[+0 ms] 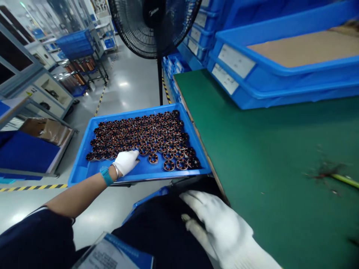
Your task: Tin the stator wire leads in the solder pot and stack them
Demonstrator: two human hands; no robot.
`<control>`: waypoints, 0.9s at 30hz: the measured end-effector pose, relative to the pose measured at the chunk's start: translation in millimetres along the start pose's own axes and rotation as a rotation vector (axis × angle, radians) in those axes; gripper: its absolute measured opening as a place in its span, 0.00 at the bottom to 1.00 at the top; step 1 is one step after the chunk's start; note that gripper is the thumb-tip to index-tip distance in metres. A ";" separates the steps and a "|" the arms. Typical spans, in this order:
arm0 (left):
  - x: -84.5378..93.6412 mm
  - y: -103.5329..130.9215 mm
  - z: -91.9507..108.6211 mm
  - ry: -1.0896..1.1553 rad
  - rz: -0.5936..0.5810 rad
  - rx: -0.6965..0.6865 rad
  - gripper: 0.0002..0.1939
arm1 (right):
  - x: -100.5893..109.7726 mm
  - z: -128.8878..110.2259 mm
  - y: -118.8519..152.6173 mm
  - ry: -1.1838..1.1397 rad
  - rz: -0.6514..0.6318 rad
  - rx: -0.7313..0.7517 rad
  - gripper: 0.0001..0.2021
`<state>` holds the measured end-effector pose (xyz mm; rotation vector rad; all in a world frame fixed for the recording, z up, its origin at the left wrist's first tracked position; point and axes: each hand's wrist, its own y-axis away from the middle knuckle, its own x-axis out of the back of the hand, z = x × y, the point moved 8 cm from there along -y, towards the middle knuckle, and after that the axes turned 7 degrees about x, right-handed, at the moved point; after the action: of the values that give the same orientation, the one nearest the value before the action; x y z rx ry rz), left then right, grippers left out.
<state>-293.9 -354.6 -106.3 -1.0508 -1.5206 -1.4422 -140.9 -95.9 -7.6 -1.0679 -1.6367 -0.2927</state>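
Note:
My left hand [126,162], in a white glove, reaches over the front of a blue tray [86,172]. Its fingers are curled beside rows of copper-wound motor stators [153,158]; anything they grip is hidden behind the glove. The stators are black-topped rings standing close together, with a few set apart along the front. Near my lap, my right hand [221,224], also gloved, hangs with thumb and fingers apart and nothing between them. It is beside the edge of the green table [269,149].
A black stand fan [154,22] rises behind the tray. Large blue bins [258,82] stand stacked on the table's far side. At the right lies a blurred yellow-green stick-like thing [346,181]. A badge card [112,256] hangs at my front. A shelf cart [53,160] stands left.

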 end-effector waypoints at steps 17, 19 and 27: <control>1.6 34.7 79.6 0.455 -0.151 -0.234 0.35 | 1.3 -18.4 34.1 0.036 0.010 -0.040 0.16; 3.9 33.0 90.0 0.473 -0.165 -0.282 0.37 | 4.1 -22.1 39.5 0.045 0.027 -0.055 0.16; 10.7 30.1 80.5 0.382 -0.093 -0.190 0.29 | 22.2 -40.1 82.9 0.037 0.186 -0.086 0.15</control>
<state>-269.3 -273.1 -90.0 -0.7616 -1.1885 -1.7634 -51.6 -65.2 -0.6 -1.2638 -1.4903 -0.2603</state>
